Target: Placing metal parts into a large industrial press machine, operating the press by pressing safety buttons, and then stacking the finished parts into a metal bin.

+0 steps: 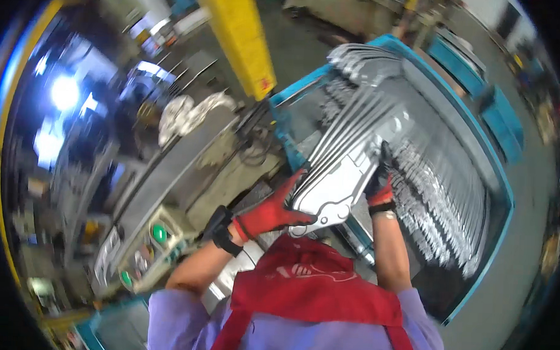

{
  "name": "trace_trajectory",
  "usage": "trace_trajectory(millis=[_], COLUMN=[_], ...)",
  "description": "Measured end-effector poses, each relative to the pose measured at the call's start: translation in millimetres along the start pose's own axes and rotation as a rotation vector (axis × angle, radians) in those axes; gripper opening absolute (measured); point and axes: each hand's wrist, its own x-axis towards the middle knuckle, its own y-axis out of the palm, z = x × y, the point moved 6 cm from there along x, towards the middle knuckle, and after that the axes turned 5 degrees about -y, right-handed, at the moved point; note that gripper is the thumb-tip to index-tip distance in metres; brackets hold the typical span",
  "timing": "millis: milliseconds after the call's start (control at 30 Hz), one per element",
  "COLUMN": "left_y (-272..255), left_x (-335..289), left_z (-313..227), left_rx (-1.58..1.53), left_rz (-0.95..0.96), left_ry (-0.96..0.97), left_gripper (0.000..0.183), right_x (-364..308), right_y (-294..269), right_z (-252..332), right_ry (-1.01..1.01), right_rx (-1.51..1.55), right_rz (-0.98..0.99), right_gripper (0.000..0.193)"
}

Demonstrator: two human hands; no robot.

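A fanned stack of flat, silvery stamped metal plates (332, 190) lies between my two hands, tilted away from my body. My left hand (272, 210), in a red and black glove, grips the near left edge of the stack, with its thumb over the near end. On the right side, my right hand (381, 178), gloved the same way, holds the stack's other edge with its fingers pointing away from me. The stack's far end reaches over a blue-rimmed metal bin (507, 204), where many similar plates (439, 199) stand in tight rows.
Left of me runs a grey machine bed (182, 153) with a white cloth (193, 113) on it. A control box with green buttons (159, 233) sits nearer. A yellow post (238, 38) rises beyond the stack. More blue containers (502, 124) stand at the far right.
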Motion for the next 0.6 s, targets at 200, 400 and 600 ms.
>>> trace_trajectory(millis=[200,400,600], left_y=[-2,10,-42], left_x=[-98,-172,-270], left_z=[22,80,100], left_rx=[0.245,-0.185,-0.242], left_rz=[-0.306,-0.745,-0.945], left_ry=[0.149,-0.121,-0.035], left_gripper=[0.086,0.068,0.063], right_x=[-43,-65,-130], right_y=[5,59,181], right_z=[-7,-92,-181], right_ry=[-0.489,0.025,0.602], right_rx=[-0.639,-0.516,-0.439], right_rz=[0.618,0.994,1.046], right_gripper=[0.05,0.046,0.04])
